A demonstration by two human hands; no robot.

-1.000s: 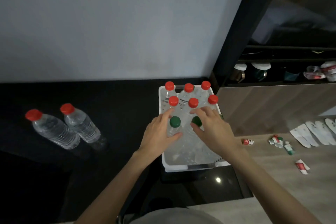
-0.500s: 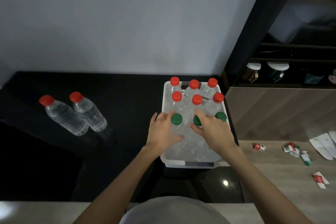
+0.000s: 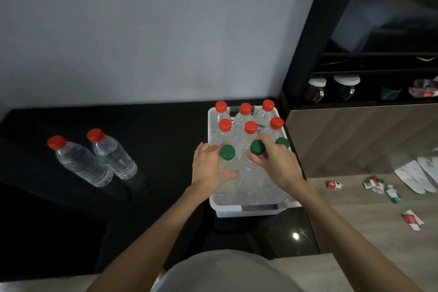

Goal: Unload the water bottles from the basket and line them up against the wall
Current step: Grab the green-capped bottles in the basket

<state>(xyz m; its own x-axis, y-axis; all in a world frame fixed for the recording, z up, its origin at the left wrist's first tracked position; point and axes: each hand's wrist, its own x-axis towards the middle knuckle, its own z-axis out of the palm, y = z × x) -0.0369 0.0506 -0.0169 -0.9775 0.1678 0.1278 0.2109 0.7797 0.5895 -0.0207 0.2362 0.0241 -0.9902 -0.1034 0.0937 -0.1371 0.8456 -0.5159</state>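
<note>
- Bottles fill the white basket (image 3: 251,208), which sits on the dark surface (image 3: 154,197) close to the wall (image 3: 142,31): six with red caps at the back, three with green caps in front of them.
- The left hand (image 3: 211,168) wraps the shoulder of the left green-capped bottle (image 3: 227,152), fingers (image 3: 203,149) curled round the far side and thumb across the front, clenched on it.
- The right hand (image 3: 279,168) closes on the middle green-capped bottle (image 3: 257,147) just under its cap; the third green cap (image 3: 282,142) peeks out behind its knuckles.
- Two red-capped bottles (image 3: 94,161) already stand out of the basket on the left, well apart from it and not yet tight against the wall.
- Handling, as a guess: the bottles look full, so each has some heft; the thin ribbed plastic likely gives under a hard squeeze and may be slick.
- The stiff neck and shoulder below the cap seem the best hold, since packed neighbours hide the lower body.
- A straight upward pull should clear the neighbours; a tilt could knock a red-capped one over.
</note>
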